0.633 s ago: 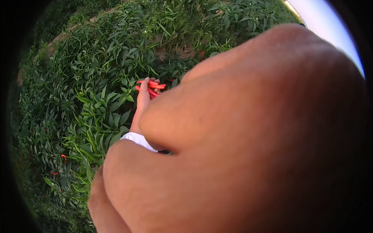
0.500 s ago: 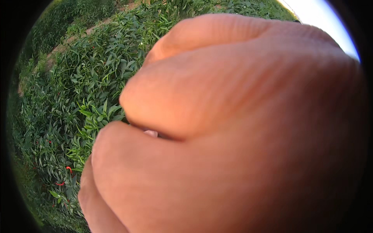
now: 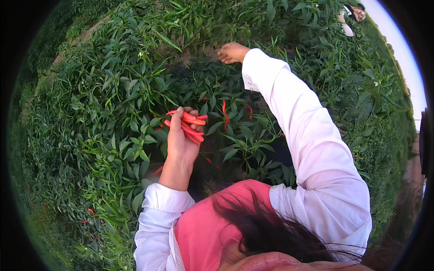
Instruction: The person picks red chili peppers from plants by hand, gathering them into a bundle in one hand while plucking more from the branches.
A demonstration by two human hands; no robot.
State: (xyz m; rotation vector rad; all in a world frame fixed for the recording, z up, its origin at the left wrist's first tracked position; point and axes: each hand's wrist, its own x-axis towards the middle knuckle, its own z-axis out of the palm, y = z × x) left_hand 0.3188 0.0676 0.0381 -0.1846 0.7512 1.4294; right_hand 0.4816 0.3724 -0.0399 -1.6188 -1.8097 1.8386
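Note:
A small bunch of red chili peppers (image 3: 192,126) lies across the palm of my left hand (image 3: 180,142), with the thumb and fingers closed round it. That hand is upright over the chili plants, left of the middle. My right arm stretches far forward in a white sleeve. At its end my right hand (image 3: 233,53) hangs over the foliage with fingers loosely bent and a little apart; nothing shows in them. More red chili peppers (image 3: 224,113) hang among the dark leaves between the two hands.
Dense chili plants (image 3: 122,77) surround me, with long green chili peppers (image 3: 167,41) near the top. A few red chili peppers (image 3: 90,211) show low on the left. A person (image 3: 350,18) is partly visible among plants at the far upper right.
A closed hand that filled most of the view, close up, has gone from there. Both arms now show, the left with red chili peppers in hand, the right extended forward.

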